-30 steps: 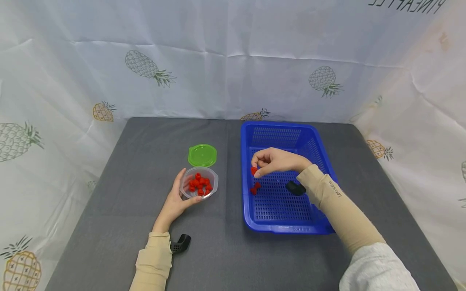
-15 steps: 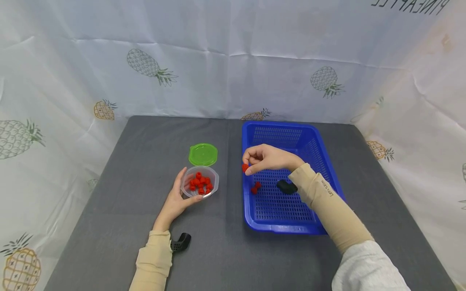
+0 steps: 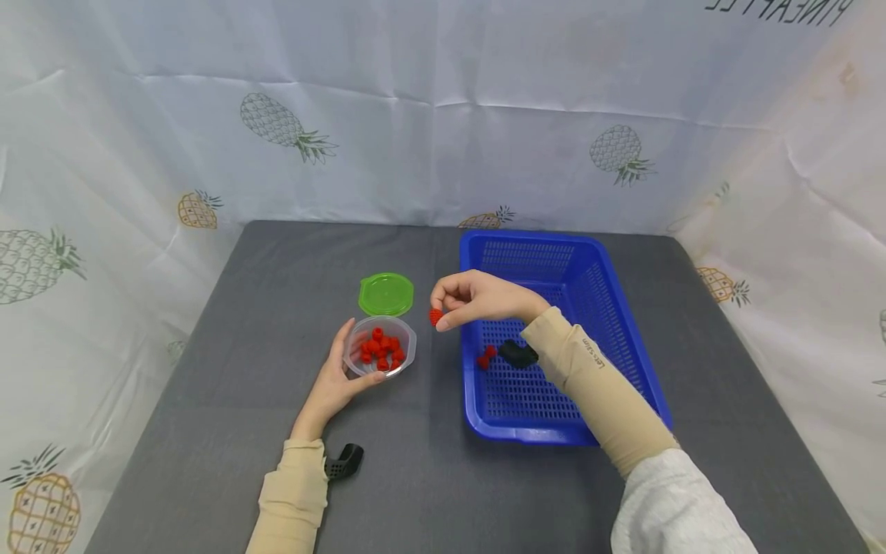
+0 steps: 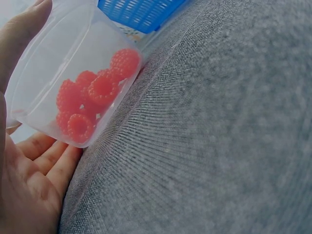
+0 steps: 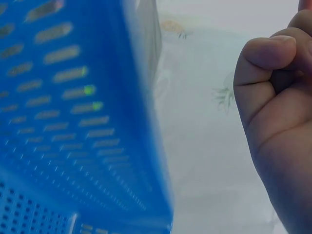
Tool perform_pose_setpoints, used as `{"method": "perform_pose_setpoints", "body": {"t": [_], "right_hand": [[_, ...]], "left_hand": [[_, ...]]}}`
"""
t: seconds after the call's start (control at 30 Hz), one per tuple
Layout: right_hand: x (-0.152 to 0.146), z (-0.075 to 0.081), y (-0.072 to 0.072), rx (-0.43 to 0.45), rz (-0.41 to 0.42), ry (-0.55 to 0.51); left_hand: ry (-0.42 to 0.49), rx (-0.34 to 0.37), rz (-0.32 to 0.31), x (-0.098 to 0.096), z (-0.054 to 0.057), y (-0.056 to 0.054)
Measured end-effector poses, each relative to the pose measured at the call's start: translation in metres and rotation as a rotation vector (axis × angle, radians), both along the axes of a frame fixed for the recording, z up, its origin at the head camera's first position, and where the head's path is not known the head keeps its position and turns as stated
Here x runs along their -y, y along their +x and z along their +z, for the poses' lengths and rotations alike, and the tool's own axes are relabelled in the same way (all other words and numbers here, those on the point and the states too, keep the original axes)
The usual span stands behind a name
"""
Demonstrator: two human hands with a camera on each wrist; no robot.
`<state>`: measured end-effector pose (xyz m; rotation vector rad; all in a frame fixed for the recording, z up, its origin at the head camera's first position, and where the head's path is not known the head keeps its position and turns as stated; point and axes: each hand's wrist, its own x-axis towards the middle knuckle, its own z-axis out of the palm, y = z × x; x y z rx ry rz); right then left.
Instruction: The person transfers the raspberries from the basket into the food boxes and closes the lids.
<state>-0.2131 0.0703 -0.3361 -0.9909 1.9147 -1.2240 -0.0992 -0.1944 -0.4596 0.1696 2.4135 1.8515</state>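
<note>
In the head view my left hand (image 3: 334, 388) holds a clear plastic tub (image 3: 361, 329), thumb on the near side and fingers round the left. Several red raspberries (image 3: 381, 348) lie inside, also visible through the tub wall in the left wrist view. My right hand (image 3: 486, 295) pinches a single raspberry (image 3: 435, 317) between thumb and fingertips, above the table between the tub and the blue basket (image 3: 471, 408). Two raspberries (image 3: 483, 362) lie at the basket's left side. In the right wrist view the curled fingers (image 5: 270, 51) show, but the pinched raspberry is mostly out of frame.
A green lid (image 3: 386, 294) lies flat just behind the tub. The perforated basket stands on the grey tabletop (image 3: 408, 485) to the right, its raised rim below my right forearm. A white pineapple-print curtain (image 3: 443, 154) surrounds the table's back and sides.
My right hand has moved left with the raspberry, from above the basket to past its left rim. The left hand and tub stay in place.
</note>
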Motion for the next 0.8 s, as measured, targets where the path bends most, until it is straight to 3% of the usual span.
{"method": "perform_pose_setpoints", "body": {"t": [0.1,0.33,0.8], "right_hand": [[0.007,0.001,0.0,0.007,0.011,-0.022],[0.025,-0.001,0.0,0.003,0.047,-0.05],[0.064,-0.01,-0.002,0.002,0.142,-0.013]], "left_hand": [[-0.006,-0.001,0.004,-0.001,0.001,-0.001],[0.028,-0.017,0.004,0.005,-0.03,-0.01],[0.027,-0.01,0.0,0.006,-0.029,-0.009]]}}
